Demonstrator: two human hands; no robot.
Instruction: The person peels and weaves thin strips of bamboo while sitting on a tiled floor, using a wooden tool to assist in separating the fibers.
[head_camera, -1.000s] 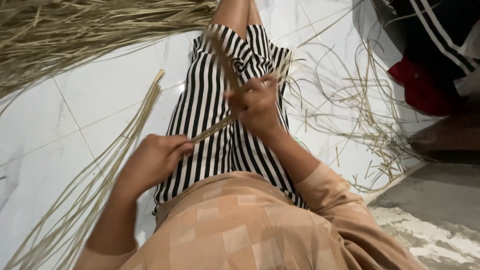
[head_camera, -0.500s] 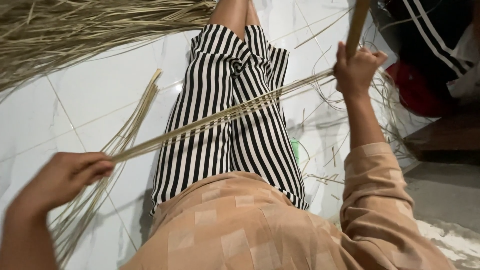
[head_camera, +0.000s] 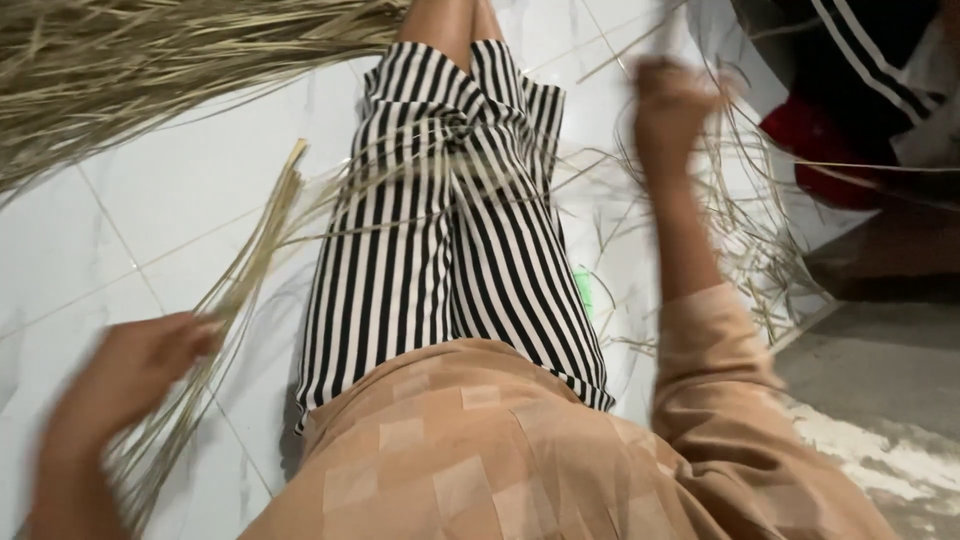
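Hands first: the left hand (head_camera: 135, 365) sat low at the near left, curled shut on the near ends of a thin bundle of strips (head_camera: 255, 262); the right hand (head_camera: 672, 100) was raised at the far right, blurred, closed in a fist, with fine strands seeming to trail from it, though the blur hid just what it gripped.

By size, the white tiled floor (head_camera: 150, 200) carried everything. A big heap of dried reeds (head_camera: 140, 70) filled the far left corner. The person's legs, in striped shorts (head_camera: 450, 220), ran up the middle, with a tan shirt (head_camera: 480, 450) nearest the camera. A dark garment with white stripes and a red patch (head_camera: 830, 110) lay at the far right. A loose tangle of strands (head_camera: 740, 240) spread on the floor right of the legs. The bundle in the left hand ran from that hand up toward the heap, lying flat on the tiles just left of the shorts, while a few blurred strands crossed the lap.

The strips looked light, dry and springy, stiff along their length yet likely to split or kink if bent sharply. Smooth, they would probably slip in a loose grip. Taking hold near the ends, with several pinched together, seemed the surest way.
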